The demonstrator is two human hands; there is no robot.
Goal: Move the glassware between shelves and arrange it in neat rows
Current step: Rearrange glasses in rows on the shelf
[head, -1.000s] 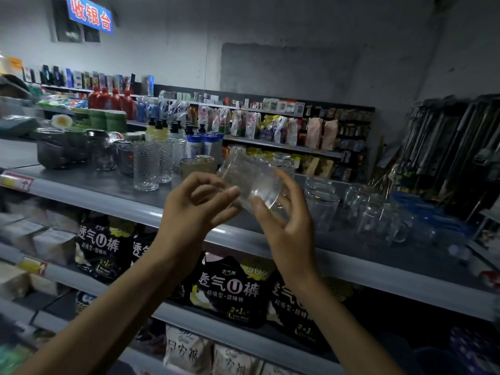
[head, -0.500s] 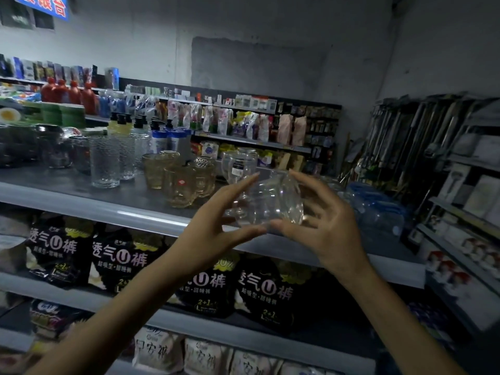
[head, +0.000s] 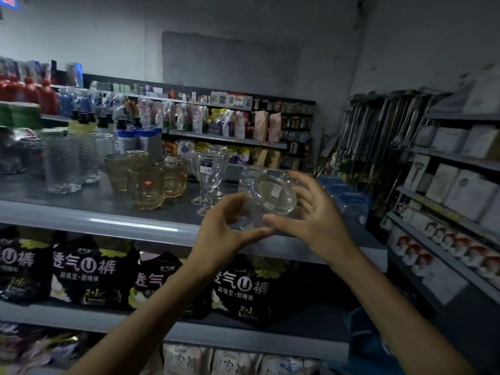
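- Since the earlier frame the glass (head: 270, 197) and both hands have travelled right along the shelf (head: 108, 220), past the mugs (head: 147, 188). They are now just right of the goblets (head: 207, 174), and the glass has rolled so its base faces the camera.
- On the grey top shelf the glassware is sorted by kind. A bare stretch shows at its right end behind the hands, probably the spot being aimed for.
- Black packs (head: 89, 272) fill the shelf below and have no part in this.
- Tall textured tumblers (head: 63, 163) stand upright at the left, clustered together.
- The amber mugs sit upright between the tumblers and the goblets.
- The stemmed goblets stand one behind another near the front edge, which suggests rows running front to back.
- The left hand (head: 221, 234) pinches the near end between thumb and forefinger. The right hand (head: 316, 220) cups the far side, thumb beneath. Using both is likely a guard against the smooth wall slipping.
- The clear glass lies tilted in the air above the shelf's front edge, not yet set down. It needs righting first.
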